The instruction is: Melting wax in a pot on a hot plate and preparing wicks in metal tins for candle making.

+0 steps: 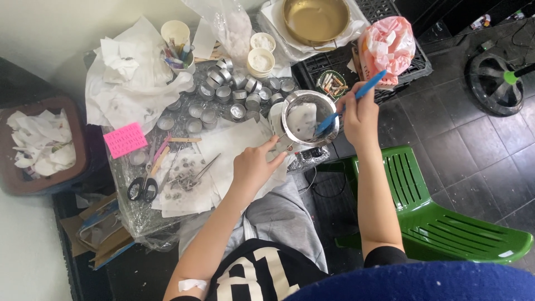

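Two hands of yours are busy over the cluttered table [134, 220] in the head view; your left hand [253, 167] has its fingers closed on the handle of the small metal pot [308, 120], which sits just above the table's near right edge; your right hand [359, 114] is clenched round a blue spatula [348, 106], whose blade dips into the pot against a pale lump inside; behind the pot, many small round tins [234, 92] stand crowded together; farther back sit two white cups [261, 56] and a beige cup of pens [177, 42]; crumpled white paper [131, 83] is heaped at the table's far left; a pink note [125, 139] lies near the left edge, and black-handled scissors [143, 188] lie closer to you beside small metal bits; a brass bowl [315, 19] rests on a black crate [390, 11] beyond the pot, with a pink-and-white bag [388, 47] beside it; a green chair [440, 214] stands at your right, and a brown bin [42, 145] of paper scraps at your left.
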